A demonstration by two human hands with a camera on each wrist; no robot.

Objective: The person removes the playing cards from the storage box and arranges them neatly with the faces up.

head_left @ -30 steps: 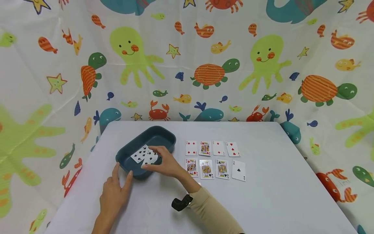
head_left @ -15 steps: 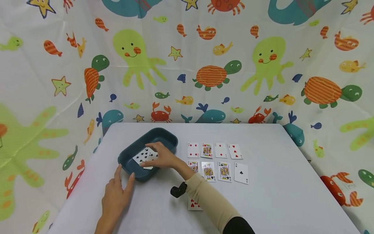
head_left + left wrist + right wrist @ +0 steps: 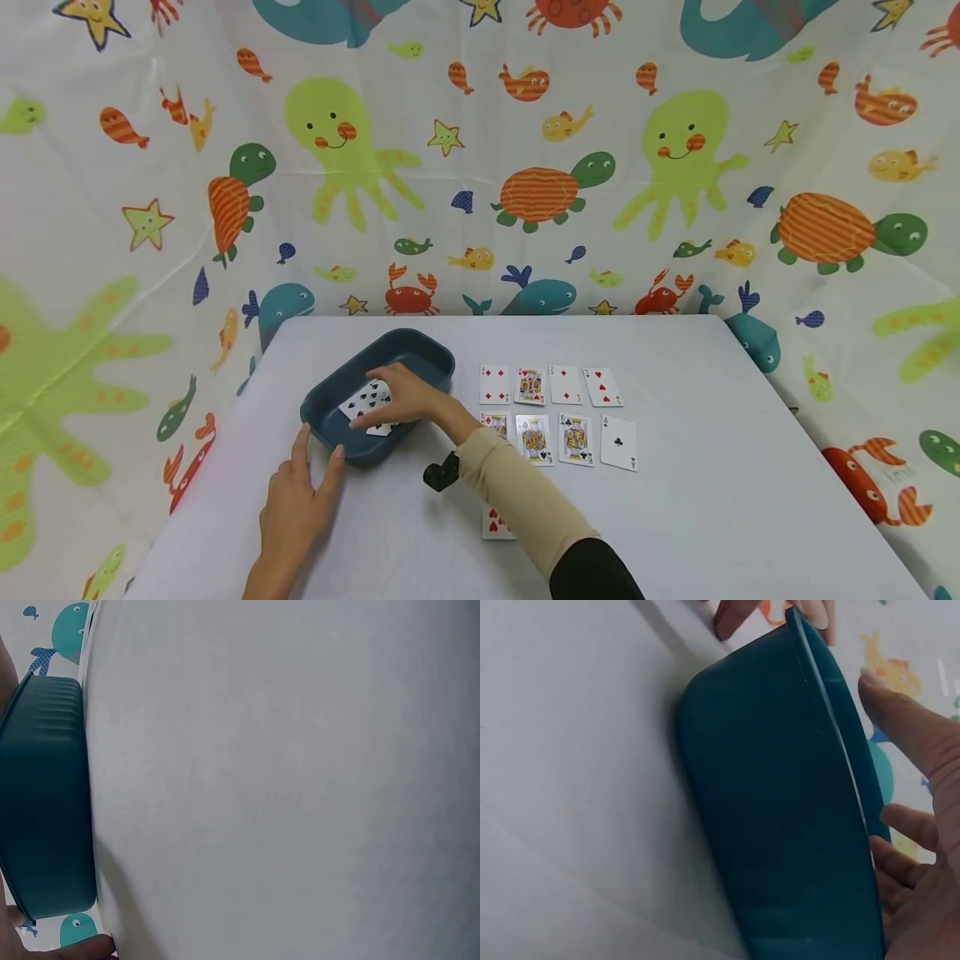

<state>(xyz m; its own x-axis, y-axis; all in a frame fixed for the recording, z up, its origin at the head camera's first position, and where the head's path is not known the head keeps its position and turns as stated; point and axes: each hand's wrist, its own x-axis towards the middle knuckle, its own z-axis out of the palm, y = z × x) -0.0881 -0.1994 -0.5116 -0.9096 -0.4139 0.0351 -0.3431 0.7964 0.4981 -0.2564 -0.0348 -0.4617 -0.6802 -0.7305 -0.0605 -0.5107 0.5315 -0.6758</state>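
A dark teal tub [image 3: 367, 458] stands at the left of the table, slanted, with several spade playing cards [image 3: 363, 400] lying inside. My right hand [image 3: 408, 396] is over the tub, thumb and index finger spread apart around the cards; I see no card between them. In the right wrist view its thumb [image 3: 900, 712] stands away from the tub's rim while other fingers are bent near it. The left hand [image 3: 296, 496] rests at the tub's near left corner, index finger and thumb extended to its side. The left wrist view shows mainly the tub's outer wall [image 3: 49, 802].
Right of the tub, a far row holds red-suit cards [image 3: 565, 385]. The nearer row includes face cards [image 3: 535, 440] and an ace of clubs [image 3: 619, 443]. A hearts card [image 3: 497, 525] lies partly under the right sleeve [image 3: 517, 500]. A sea-animal cloth [image 3: 540, 125] hangs behind the table.
My right hand has shifted slightly left over the tub, and its forearm has moved further across the near row. The hearts card by the sleeve has come into view. The left hand stays put.
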